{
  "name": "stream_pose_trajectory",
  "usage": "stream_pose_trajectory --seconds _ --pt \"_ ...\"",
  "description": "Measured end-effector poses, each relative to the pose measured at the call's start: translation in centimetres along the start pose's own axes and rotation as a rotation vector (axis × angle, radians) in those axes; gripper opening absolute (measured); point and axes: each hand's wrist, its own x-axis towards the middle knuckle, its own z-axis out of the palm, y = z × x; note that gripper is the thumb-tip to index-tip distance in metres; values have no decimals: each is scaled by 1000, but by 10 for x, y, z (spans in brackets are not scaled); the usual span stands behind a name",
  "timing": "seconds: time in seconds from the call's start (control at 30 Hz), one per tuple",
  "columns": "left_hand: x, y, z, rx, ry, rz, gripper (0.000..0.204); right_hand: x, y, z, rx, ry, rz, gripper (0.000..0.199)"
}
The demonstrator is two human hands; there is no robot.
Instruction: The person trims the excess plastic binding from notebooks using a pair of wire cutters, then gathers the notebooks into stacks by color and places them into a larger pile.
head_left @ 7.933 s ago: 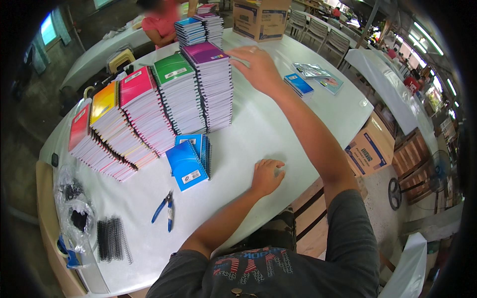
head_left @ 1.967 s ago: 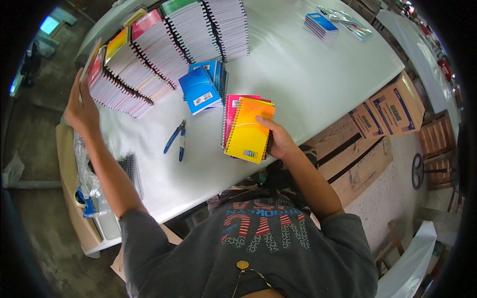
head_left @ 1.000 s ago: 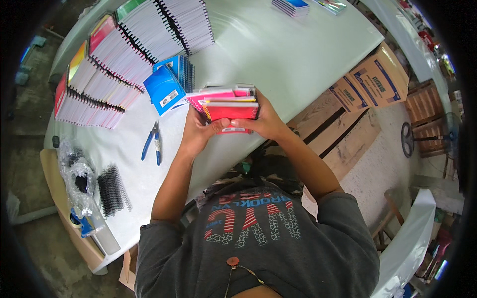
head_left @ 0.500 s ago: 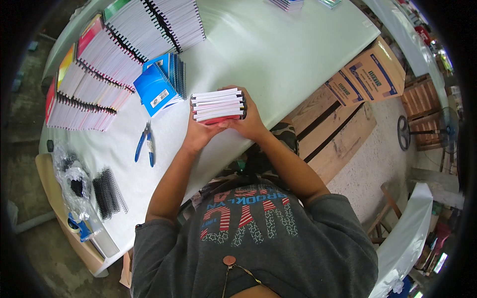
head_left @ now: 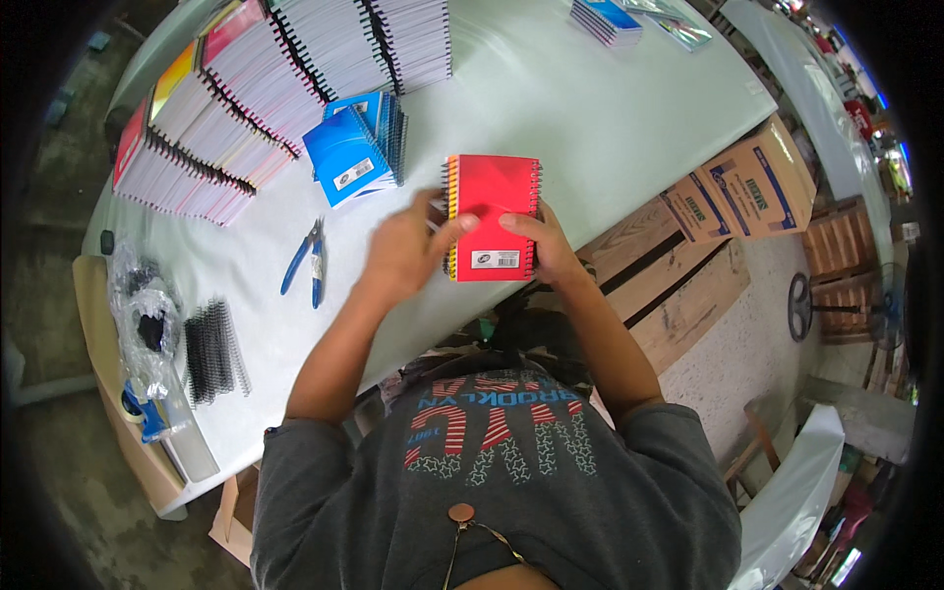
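A stack of small spiral notebooks (head_left: 495,192), a red cover on top and its wire coils down both sides, is held above the white table. My right hand (head_left: 549,244) grips the stack's right side, thumb on the cover, other fingers hidden beneath. At the left edge is my left hand (head_left: 405,248), slightly blurred; its thumb reaches over the cover and its fingers are spread apart from it. Left of the hands lies a pile of blue spiral notebooks (head_left: 346,157). Blue-handled pliers (head_left: 303,264) rest nearer to me.
Long rows of spiral notebooks (head_left: 231,128) stand at the far left. Black wire coils (head_left: 214,354), clear plastic wrap (head_left: 147,305) and a tape dispenser (head_left: 147,418) lie at the near left. More blue notebooks (head_left: 606,22) sit at the far edge. A cardboard box (head_left: 742,187) is right of the table.
The stack has been turned from edge-up to lying with its red cover facing up, and has moved slightly right. My left hand has loosened from it. The view has shifted a little.
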Motion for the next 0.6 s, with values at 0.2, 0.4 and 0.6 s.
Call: stream_pose_trajectory --seconds 0.2,0.4,0.6 --pt "17 -20 -59 470 409 264 51 -2 -1 -7 238 118 219 42" --pt "42 -66 -66 631 281 420 47 2 4 -10 311 66 254 41" --pt "46 -62 -72 440 214 427 50 -7 21 -23 944 -115 126 44"
